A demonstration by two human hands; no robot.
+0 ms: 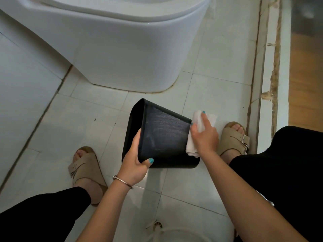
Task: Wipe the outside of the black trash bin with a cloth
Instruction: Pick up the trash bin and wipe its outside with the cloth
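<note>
The black trash bin (164, 133) is tipped on its side above the tiled floor, its open rim facing left and its base to the right. My left hand (135, 161) grips the rim edge, thumb on the outer wall and fingers hidden inside. My right hand (203, 135) presses a white cloth (199, 123) against the bin's base end, fingers spread over the cloth. Part of the cloth hangs below my right wrist.
A white toilet (111, 49) stands just beyond the bin. A raised white door sill (267, 84) with chipped edging runs along the right. My sandalled feet rest at the left (83, 170) and the right (234, 138). A floor drain (157, 226) lies near the bottom.
</note>
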